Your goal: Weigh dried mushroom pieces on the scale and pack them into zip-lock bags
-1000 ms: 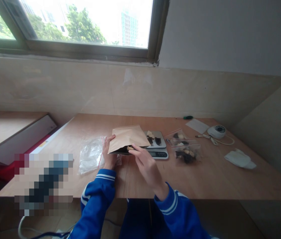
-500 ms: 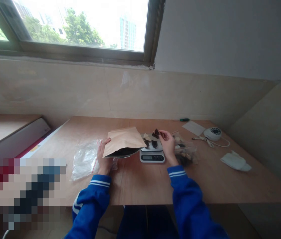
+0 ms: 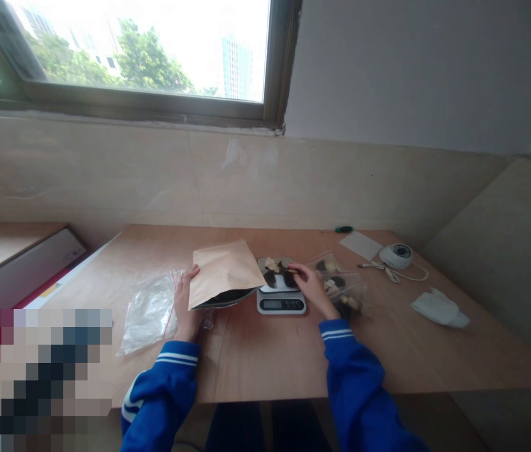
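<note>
- A clear zip bag with a red seal line lies flat on the worktop at the far left, apparently empty.
- The left hand grips the near left edge of a brown paper pouch, fingers closed on it, mouth held open toward the person with dark contents inside.
- Just right of the pouch sits a small kitchen scale carrying a few dark and pale pieces.
- The right hand reaches over the scale's platform, fingers pinched at a dark piece; whether it is gripped or just released I cannot tell.
- Beside that hand lie filled clear bags, so some portions look done, one is being weighed, and the flat bag is unfilled.
</note>
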A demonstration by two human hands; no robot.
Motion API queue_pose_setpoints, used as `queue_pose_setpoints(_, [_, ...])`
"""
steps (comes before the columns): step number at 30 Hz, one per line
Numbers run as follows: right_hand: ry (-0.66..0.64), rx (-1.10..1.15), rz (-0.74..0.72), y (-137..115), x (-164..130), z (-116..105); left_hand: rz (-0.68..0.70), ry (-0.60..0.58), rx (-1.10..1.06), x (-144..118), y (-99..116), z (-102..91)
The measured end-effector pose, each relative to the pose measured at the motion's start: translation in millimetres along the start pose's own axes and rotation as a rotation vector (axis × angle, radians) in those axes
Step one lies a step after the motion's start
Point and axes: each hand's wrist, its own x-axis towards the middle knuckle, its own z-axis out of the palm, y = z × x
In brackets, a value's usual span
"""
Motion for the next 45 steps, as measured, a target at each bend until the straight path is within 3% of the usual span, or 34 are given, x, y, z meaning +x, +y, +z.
queue_pose_setpoints(8, [-0.049, -0.061, -0.029, 4, -13, -1, -0.033, -0.024, 0.053, 1, -3, 1.4])
queue_pose_setpoints(15, [-0.007, -0.134, 0.02, -7, 10, 8, -0.012, -0.031, 0.061, 3, 2, 0.4])
queue_pose_setpoints(21, [-0.096, -0.063, -0.003, -4, 15, 7, -0.003, -0.03, 0.044, 3, 3, 0.4])
queue_pose_setpoints(24, [-0.012, -0.031, -0.068, -14, 3, 1, -0.007, -0.026, 0.036, 3, 3, 0.2])
queue_pose_setpoints(27, [0.162, -0.013, -0.176, -51, -20, 0, -0.003, -0.029, 0.035, 2, 3, -0.4])
queue_pose_setpoints(29, [0.19, 0.038, -0.249, -85, -40, 8, -0.002, -0.039, 0.032, 2, 4, -0.6])
queue_pose_setpoints(32, [-0.158, -0.018, -0.465, -129, -63, 36, 0.014, -0.05, 0.032, 2, 4, -0.4])
queue_pose_setpoints(34, [-0.267, -0.169, -0.502, -144, -71, 60, 0.025, -0.046, 0.026, 1, 4, -0.1])
queue_pose_setpoints(38, [-0.278, -0.514, -0.389, -149, -68, 96, 0.06, -0.042, 0.029, 2, 4, 0.1])
queue_pose_setpoints(42, [-0.26, -0.695, -0.226, -154, -54, 110, 0.105, -0.053, 0.073, 4, 0, 0.8])
queue_pose_setpoints(45, [-0.332, -0.736, -0.06, -158, -41, 118, 0.076, -0.049, 0.06, 4, -7, 1.9])
